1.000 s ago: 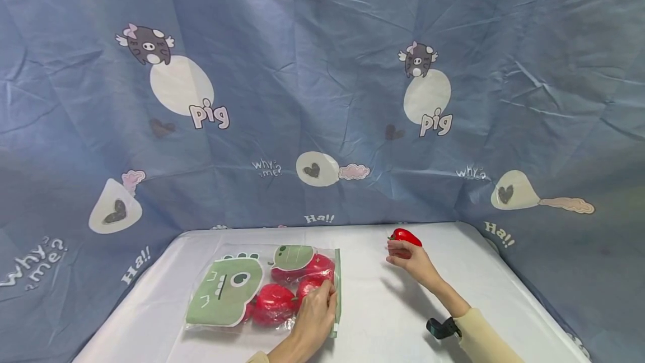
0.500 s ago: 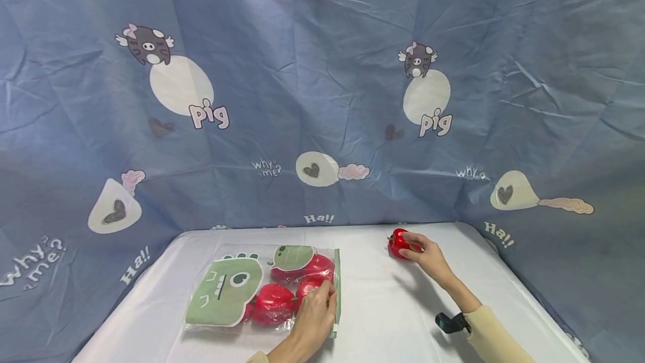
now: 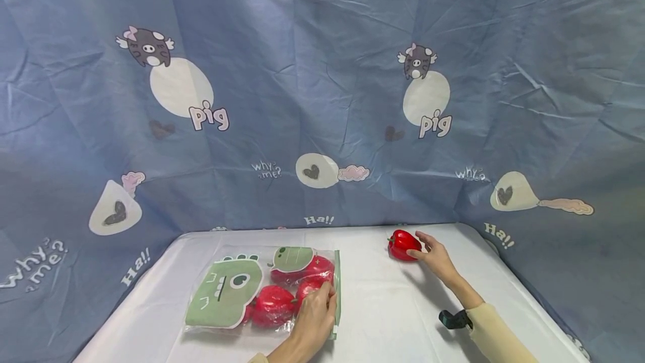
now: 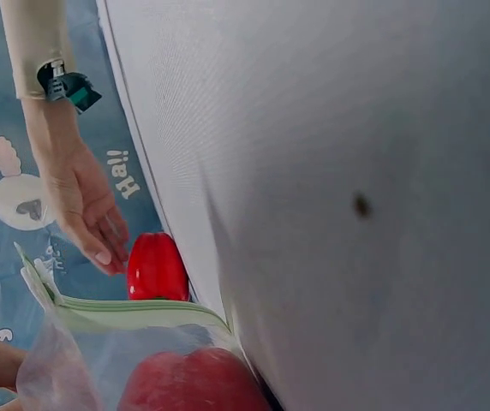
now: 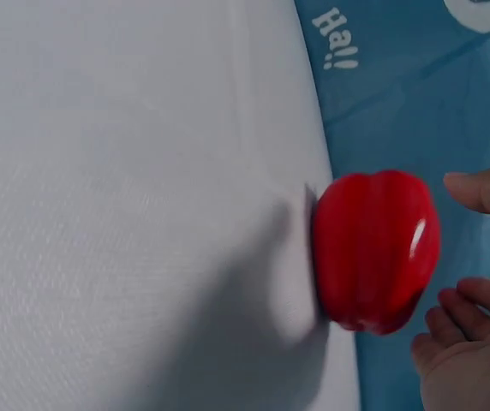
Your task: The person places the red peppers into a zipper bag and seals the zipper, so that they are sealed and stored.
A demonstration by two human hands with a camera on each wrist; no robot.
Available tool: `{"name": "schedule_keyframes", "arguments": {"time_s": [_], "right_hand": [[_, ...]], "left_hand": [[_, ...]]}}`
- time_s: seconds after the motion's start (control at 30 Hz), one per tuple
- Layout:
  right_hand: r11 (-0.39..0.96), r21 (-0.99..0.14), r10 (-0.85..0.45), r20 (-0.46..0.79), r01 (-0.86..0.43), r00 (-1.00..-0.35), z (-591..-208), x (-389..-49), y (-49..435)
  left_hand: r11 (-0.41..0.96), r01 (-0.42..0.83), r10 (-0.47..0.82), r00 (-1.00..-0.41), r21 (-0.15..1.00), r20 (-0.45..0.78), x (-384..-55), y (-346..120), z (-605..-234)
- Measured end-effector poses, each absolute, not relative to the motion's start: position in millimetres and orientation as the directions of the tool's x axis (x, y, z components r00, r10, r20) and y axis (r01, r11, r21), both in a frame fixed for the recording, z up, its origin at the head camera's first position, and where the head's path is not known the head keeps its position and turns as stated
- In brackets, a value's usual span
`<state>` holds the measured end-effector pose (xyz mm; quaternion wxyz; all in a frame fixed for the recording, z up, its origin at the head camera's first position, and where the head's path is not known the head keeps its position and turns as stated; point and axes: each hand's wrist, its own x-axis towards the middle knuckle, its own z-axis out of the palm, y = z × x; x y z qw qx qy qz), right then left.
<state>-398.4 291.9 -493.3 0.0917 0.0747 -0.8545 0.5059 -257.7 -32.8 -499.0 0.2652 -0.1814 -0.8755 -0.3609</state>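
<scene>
A clear zip bag [image 3: 227, 293] with a green dinosaur print lies on the table's left half, its green-edged mouth facing right. Several red bell peppers [image 3: 273, 307] show through the plastic. My left hand [image 3: 313, 315] pinches the upper layer of the bag near that mouth; in the left wrist view the mouth stands partly raised. Toward the back right sits a single red bell pepper [image 3: 403, 245], stem to the left. Beside its right side is my right hand [image 3: 437, 259], fingers apart and relaxed. In the right wrist view a gap shows between the hand and this pepper [image 5: 373, 248].
A white cloth covers the table [image 3: 373, 307]. Behind it hangs a blue curtain [image 3: 322, 99] printed with pigs and words. A dark band with a small device [image 3: 453, 320] is on the right wrist.
My right hand has come off the single pepper, moving right and leaving it on the table. The left hand and the bag have stayed in place.
</scene>
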Motion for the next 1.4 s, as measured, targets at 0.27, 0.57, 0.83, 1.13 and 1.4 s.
{"name": "schedule_keyframes", "arguments": {"time_s": [0.27, 0.57, 0.83, 1.13, 1.4], "right_hand": [[0.428, -0.888, -0.051, 0.165, -0.171, -0.985, -503.7, -407.7, 294.9], [0.433, -0.894, -0.015, 0.118, -0.113, -0.993, -509.5, -411.2, 298.4], [0.487, -0.867, 0.013, 0.127, -0.104, -0.992, -516.6, -413.1, 296.6], [0.496, -0.862, 0.032, 0.134, -0.101, -0.990, -525.0, -415.1, 296.8], [0.515, -0.853, 0.066, 0.141, -0.087, -0.988, -524.7, -412.2, 295.2]], "left_hand": [[0.674, 0.504, 0.121, -0.796, 0.540, 0.593, -257.7, -32.7, -498.7], [0.673, 0.500, 0.123, -0.803, 0.546, 0.583, -258.4, -32.8, -499.2], [0.662, 0.506, 0.127, -0.802, 0.552, 0.583, -259.2, -32.8, -499.6], [0.663, 0.499, 0.130, -0.811, 0.558, 0.571, -258.8, -32.4, -500.1], [0.662, 0.501, 0.125, -0.807, 0.557, 0.578, -259.4, -32.9, -499.9]]}}
